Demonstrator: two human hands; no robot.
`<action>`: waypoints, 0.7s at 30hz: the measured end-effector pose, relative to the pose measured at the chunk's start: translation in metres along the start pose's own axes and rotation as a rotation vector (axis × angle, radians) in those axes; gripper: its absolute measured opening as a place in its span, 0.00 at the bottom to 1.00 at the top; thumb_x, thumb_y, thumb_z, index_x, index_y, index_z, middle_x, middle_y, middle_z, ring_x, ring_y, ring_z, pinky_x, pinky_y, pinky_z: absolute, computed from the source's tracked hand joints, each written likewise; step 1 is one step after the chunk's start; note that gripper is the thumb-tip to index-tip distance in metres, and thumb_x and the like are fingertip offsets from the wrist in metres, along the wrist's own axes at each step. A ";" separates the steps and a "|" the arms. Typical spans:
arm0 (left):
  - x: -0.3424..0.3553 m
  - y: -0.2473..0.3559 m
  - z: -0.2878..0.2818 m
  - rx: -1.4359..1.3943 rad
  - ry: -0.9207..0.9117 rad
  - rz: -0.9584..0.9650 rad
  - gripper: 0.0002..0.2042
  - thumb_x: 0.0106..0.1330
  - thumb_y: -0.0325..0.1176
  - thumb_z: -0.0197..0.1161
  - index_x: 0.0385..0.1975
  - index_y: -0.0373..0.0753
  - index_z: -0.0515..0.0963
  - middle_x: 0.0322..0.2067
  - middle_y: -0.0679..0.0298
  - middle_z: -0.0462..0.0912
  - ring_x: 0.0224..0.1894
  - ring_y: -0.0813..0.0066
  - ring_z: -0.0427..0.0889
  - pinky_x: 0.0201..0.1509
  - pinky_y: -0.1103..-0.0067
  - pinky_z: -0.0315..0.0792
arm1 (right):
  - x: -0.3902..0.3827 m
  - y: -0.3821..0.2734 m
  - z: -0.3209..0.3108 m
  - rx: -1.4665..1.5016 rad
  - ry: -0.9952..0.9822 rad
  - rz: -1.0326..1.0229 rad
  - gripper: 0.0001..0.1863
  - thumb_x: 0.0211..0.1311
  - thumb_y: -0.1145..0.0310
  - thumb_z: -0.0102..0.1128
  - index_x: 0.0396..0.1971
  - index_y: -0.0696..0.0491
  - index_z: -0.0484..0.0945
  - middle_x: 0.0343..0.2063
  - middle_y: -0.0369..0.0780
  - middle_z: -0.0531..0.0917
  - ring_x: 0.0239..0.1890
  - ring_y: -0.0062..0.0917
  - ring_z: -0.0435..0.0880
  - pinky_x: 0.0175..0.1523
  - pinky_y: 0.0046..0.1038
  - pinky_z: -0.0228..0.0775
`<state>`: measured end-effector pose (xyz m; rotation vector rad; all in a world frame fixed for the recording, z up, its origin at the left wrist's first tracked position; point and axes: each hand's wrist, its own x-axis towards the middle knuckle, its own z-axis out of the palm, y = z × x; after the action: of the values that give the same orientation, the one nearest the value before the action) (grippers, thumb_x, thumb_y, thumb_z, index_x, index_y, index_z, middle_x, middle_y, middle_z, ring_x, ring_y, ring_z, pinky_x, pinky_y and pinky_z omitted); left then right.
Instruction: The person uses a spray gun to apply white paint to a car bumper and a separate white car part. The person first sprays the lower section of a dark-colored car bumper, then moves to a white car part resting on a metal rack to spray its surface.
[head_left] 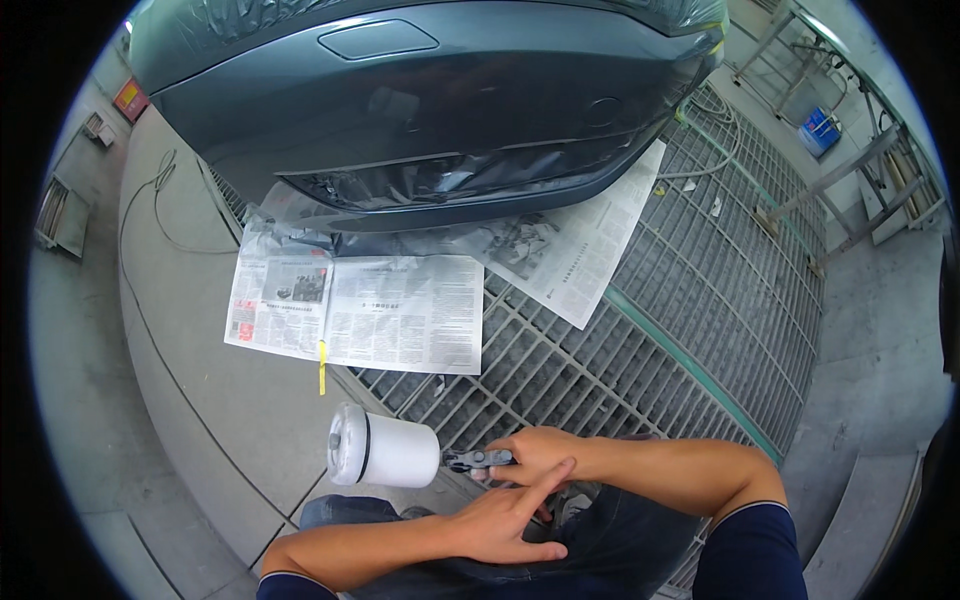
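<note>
– What is being held?
– One spray gun (479,460) with one white cup (402,451) is being gripped by one right hand (537,455) above the floor grate (705,300); one left hand (505,525) is being held empty, spread.
– And beyond?
– At least two newspapers (405,312) are being overhung by one grey bumper (480,90).

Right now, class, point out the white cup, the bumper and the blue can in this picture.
White cup (403,452): head view, on its smooth side wall.
Bumper (460,105): head view, on the middle of its dark painted face.
Blue can (820,131): head view, on its side.
</note>
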<state>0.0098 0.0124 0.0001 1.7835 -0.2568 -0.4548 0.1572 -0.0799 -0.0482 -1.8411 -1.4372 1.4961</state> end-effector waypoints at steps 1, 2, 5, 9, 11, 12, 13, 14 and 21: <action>0.000 0.000 0.000 -0.006 -0.001 -0.004 0.53 0.61 0.52 0.65 0.73 0.37 0.32 0.54 0.39 0.74 0.44 0.47 0.81 0.51 0.62 0.73 | -0.001 0.000 0.000 -0.001 0.005 -0.006 0.29 0.62 0.52 0.56 0.54 0.61 0.76 0.27 0.54 0.84 0.30 0.45 0.85 0.38 0.38 0.77; 0.000 0.000 0.000 -0.013 -0.002 -0.007 0.53 0.61 0.52 0.65 0.73 0.36 0.32 0.54 0.39 0.74 0.44 0.47 0.81 0.52 0.62 0.72 | -0.001 0.000 0.000 -0.001 0.010 -0.012 0.29 0.62 0.52 0.56 0.54 0.61 0.76 0.26 0.54 0.84 0.30 0.44 0.85 0.38 0.38 0.77; 0.000 0.001 -0.001 -0.019 -0.010 -0.019 0.53 0.61 0.52 0.65 0.73 0.36 0.32 0.54 0.38 0.74 0.44 0.47 0.80 0.52 0.62 0.72 | 0.000 0.001 0.001 -0.013 0.004 -0.011 0.29 0.62 0.52 0.56 0.55 0.60 0.76 0.25 0.54 0.83 0.30 0.43 0.85 0.38 0.37 0.77; -0.001 0.000 0.000 -0.024 -0.006 -0.014 0.53 0.61 0.52 0.65 0.73 0.37 0.32 0.53 0.38 0.74 0.44 0.46 0.80 0.52 0.62 0.72 | 0.000 -0.003 -0.001 -0.009 -0.004 0.005 0.30 0.62 0.52 0.56 0.55 0.60 0.75 0.25 0.54 0.83 0.30 0.44 0.85 0.39 0.37 0.77; -0.002 0.000 0.000 -0.026 -0.003 -0.014 0.53 0.61 0.52 0.65 0.73 0.38 0.32 0.52 0.38 0.75 0.44 0.46 0.80 0.52 0.62 0.72 | 0.000 -0.002 0.000 -0.012 -0.006 0.006 0.30 0.62 0.52 0.56 0.55 0.61 0.75 0.25 0.54 0.83 0.30 0.44 0.85 0.39 0.37 0.77; -0.002 0.000 0.000 -0.027 -0.002 -0.014 0.53 0.61 0.52 0.65 0.73 0.39 0.32 0.52 0.38 0.75 0.44 0.46 0.80 0.52 0.62 0.72 | 0.000 -0.003 -0.001 -0.011 -0.006 0.008 0.30 0.62 0.52 0.56 0.55 0.61 0.75 0.25 0.54 0.83 0.30 0.44 0.85 0.39 0.37 0.77; -0.002 0.000 0.000 -0.032 -0.008 -0.021 0.53 0.61 0.52 0.65 0.73 0.39 0.32 0.51 0.38 0.76 0.44 0.45 0.80 0.52 0.61 0.72 | -0.001 -0.004 -0.001 -0.010 -0.007 0.009 0.30 0.62 0.51 0.56 0.55 0.61 0.75 0.25 0.54 0.83 0.30 0.44 0.85 0.39 0.37 0.77; -0.001 -0.001 0.000 -0.037 -0.015 -0.028 0.53 0.61 0.52 0.65 0.73 0.40 0.31 0.49 0.39 0.77 0.44 0.45 0.80 0.52 0.61 0.72 | -0.001 -0.004 -0.002 -0.009 -0.008 0.011 0.30 0.62 0.51 0.56 0.55 0.61 0.75 0.25 0.54 0.83 0.30 0.44 0.85 0.39 0.37 0.77; -0.002 -0.005 0.003 -0.025 -0.014 -0.031 0.53 0.61 0.52 0.65 0.73 0.40 0.31 0.46 0.40 0.79 0.43 0.44 0.80 0.50 0.61 0.72 | -0.002 -0.008 -0.005 0.000 -0.020 0.012 0.30 0.61 0.51 0.58 0.55 0.61 0.75 0.24 0.55 0.83 0.30 0.44 0.85 0.39 0.37 0.77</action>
<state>0.0065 0.0115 -0.0054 1.7621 -0.2324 -0.4908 0.1574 -0.0768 -0.0389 -1.8427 -1.4377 1.5249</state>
